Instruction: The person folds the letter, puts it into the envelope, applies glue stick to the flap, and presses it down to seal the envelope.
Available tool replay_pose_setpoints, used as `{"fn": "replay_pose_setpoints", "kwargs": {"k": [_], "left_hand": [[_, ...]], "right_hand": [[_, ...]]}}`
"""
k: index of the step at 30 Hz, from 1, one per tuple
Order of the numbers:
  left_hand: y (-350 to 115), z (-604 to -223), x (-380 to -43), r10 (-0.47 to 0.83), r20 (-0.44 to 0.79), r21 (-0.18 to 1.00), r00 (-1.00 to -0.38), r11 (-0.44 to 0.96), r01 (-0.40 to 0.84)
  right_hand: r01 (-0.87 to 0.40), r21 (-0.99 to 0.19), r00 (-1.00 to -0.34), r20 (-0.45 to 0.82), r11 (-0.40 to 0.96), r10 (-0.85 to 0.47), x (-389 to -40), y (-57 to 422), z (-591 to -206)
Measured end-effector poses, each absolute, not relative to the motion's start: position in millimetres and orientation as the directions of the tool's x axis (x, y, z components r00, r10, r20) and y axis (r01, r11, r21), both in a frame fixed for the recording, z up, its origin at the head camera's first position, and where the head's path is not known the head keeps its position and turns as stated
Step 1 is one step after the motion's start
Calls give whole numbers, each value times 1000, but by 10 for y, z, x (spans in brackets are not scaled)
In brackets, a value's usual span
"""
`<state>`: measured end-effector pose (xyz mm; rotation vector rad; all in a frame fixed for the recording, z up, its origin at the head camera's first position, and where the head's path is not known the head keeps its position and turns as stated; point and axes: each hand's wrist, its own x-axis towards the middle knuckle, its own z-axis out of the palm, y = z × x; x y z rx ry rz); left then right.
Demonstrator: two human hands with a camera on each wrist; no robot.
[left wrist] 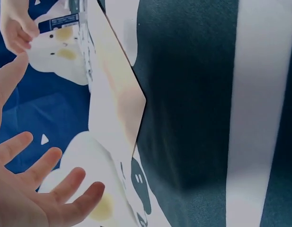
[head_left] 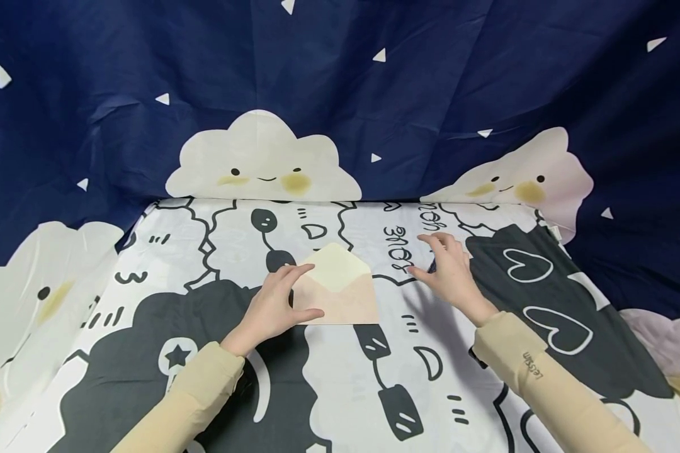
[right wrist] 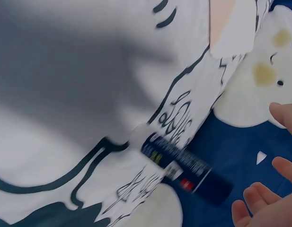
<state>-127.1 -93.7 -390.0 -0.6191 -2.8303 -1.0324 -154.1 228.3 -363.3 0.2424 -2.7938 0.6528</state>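
A pale pink envelope (head_left: 345, 305) lies on the patterned cloth, its cream flap (head_left: 337, 267) raised toward the far side. My left hand (head_left: 269, 308) hovers at the envelope's left edge, fingers spread and thumb apart; the left wrist view shows it touching nothing. To the right, my right hand (head_left: 453, 277) reaches over the cloth with fingers loosely bent and nothing between them. Close to it in the right wrist view, a dark blue tube with a white base, resembling a glue stick (right wrist: 183, 165), appears to stand upright. My right hand mostly hides this tube in the head view.
A white and dark grey cartoon-print cloth (head_left: 368, 396) covers the work surface. Behind it hangs a navy fabric (head_left: 317, 63) with white triangles and cloud faces. Its folds also border the left and right sides.
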Motion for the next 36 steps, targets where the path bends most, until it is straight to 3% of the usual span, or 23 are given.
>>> {"fn": "replay_pose_setpoints", "kwargs": {"k": [17, 25, 36], "left_hand": [[-905, -4023, -1353, 347, 133, 512, -928, 778, 364], [-952, -4110, -1433, 333, 116, 458, -936, 818, 348], [-1011, -4131, -1590, 318, -1, 447, -948, 848, 284]], "right_hand": [[-303, -388, -943, 256, 870, -214, -1564, 1957, -3805], [-277, -424, -960, 156, 862, -232, -1571, 1888, -3878], [-287, -390, -958, 88, 875, -274, -1657, 1777, -4009]]}}
